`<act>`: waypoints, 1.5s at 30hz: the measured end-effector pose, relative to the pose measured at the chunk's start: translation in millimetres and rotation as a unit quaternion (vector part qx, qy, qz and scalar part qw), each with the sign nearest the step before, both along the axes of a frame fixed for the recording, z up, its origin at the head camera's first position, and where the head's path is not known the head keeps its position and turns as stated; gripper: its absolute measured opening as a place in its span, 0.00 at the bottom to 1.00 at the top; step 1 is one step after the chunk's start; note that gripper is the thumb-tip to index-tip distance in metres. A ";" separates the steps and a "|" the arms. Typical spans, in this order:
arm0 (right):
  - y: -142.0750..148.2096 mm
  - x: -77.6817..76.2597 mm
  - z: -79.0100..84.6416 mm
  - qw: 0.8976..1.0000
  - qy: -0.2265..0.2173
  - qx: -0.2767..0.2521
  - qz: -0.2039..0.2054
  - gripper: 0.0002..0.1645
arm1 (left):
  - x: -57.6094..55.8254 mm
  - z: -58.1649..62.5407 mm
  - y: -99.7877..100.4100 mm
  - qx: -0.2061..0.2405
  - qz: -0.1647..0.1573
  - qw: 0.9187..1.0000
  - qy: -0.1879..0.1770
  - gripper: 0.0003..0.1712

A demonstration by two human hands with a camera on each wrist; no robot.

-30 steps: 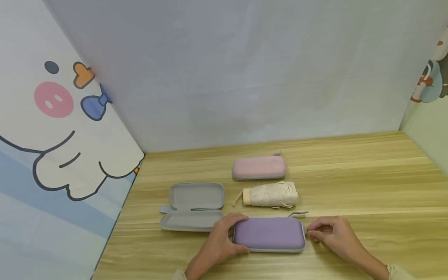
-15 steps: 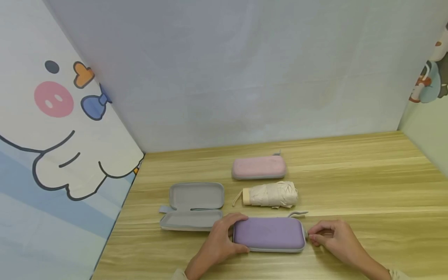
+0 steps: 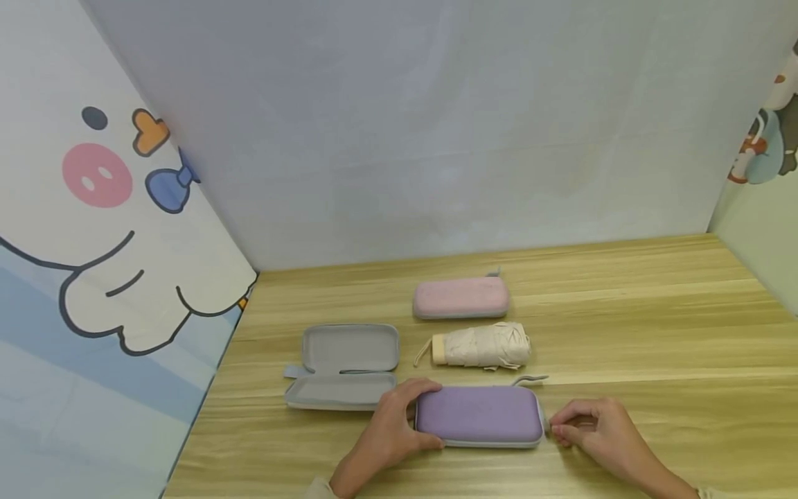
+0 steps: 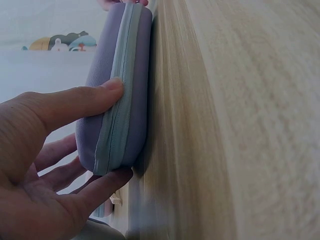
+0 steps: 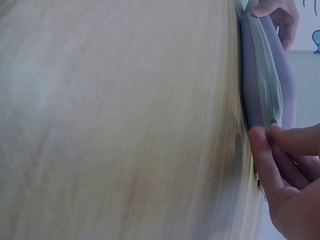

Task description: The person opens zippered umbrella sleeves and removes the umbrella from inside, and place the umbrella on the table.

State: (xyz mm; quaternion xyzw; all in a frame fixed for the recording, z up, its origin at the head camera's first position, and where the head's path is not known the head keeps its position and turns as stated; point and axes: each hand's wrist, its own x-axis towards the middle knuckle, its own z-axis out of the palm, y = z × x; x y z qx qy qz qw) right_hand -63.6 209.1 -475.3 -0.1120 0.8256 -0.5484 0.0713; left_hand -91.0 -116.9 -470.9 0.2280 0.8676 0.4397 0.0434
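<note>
A purple zippered case (image 3: 480, 416) lies on the wooden table in front of the person. Its pale zipper band (image 4: 122, 90) runs along the near side and looks closed there in the left wrist view. My left hand (image 3: 389, 426) grips the case's left end, thumb on the near side and fingers round the far side. At the right end, my right hand (image 3: 595, 433) pinches the zipper pull (image 5: 273, 123) between thumb and forefinger, close to the near corner. The pull is mostly hidden by the fingertips. A grey strap (image 3: 530, 379) sticks out behind the case.
An open grey case (image 3: 349, 350) lies to the left, just beyond my left hand. Behind the purple case are a folded cream umbrella (image 3: 483, 346) and a closed pink case (image 3: 461, 298). A pale cloth backdrop (image 3: 474, 138) stands at the table's far edge.
My right hand has shifted slightly toward the near corner of the purple case's right end, still pinching the zipper pull. The left hand has kept its grip in place.
</note>
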 end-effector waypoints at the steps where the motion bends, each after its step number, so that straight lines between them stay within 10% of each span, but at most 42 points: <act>1: 0.0 0.4 0.0 1.000 0.000 -0.001 0.000 0.02 | 0.0 -0.1 0.0 -0.002 0.001 1.000 0.002 0.42; 35: -3.4 12.6 -3.2 0.994 -0.057 -0.044 0.078 0.02 | 0.7 -1.5 -0.6 -0.018 0.008 1.000 0.023 0.42; 45: -3.6 15.3 -5.8 0.992 -0.010 -0.072 0.100 0.03 | 1.1 0.4 1.4 -0.022 0.011 0.999 0.023 0.42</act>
